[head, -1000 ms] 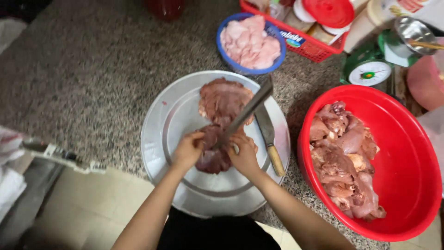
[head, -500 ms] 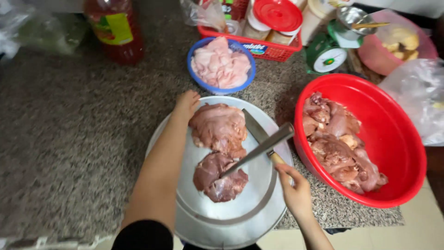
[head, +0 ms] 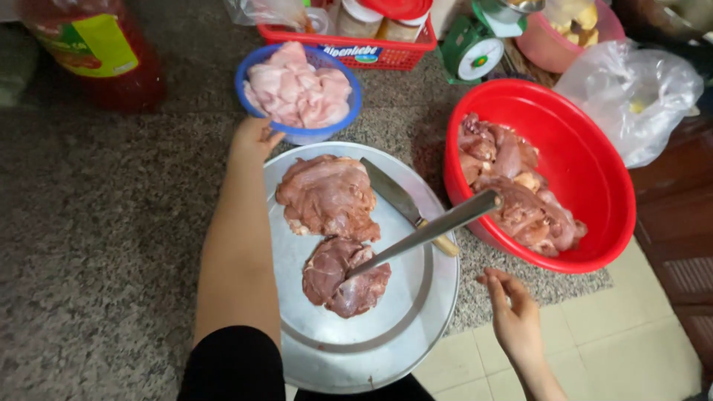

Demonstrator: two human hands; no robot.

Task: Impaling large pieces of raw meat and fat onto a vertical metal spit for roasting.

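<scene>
My left hand [head: 252, 137] reaches forward and touches the near rim of a blue bowl [head: 256, 70] heaped with pale pink meat [head: 297, 89]. My right hand [head: 512, 312] hovers off the counter's edge with fingers apart, holding nothing. Between them a round metal tray [head: 405, 327] carries two dark red meat pieces, the larger [head: 327, 197] at the back and the smaller [head: 345, 275] in front. A metal sharpening rod [head: 431, 230] rests with its tip on the smaller piece. A knife with a wooden handle [head: 405, 204] lies on the tray's right side.
A red basin [head: 601, 171] of raw meat chunks stands to the right. Behind are a red basket of jars [head: 349, 37], a green kitchen scale [head: 471, 48], a pink bowl [head: 587, 30], a plastic bag [head: 639, 89] and a red bottle [head: 89, 44] at far left. Tiled floor lies below.
My left hand has moved forward from the tray to the blue bowl. My right hand has let go of the rod and pulled back off the tray.
</scene>
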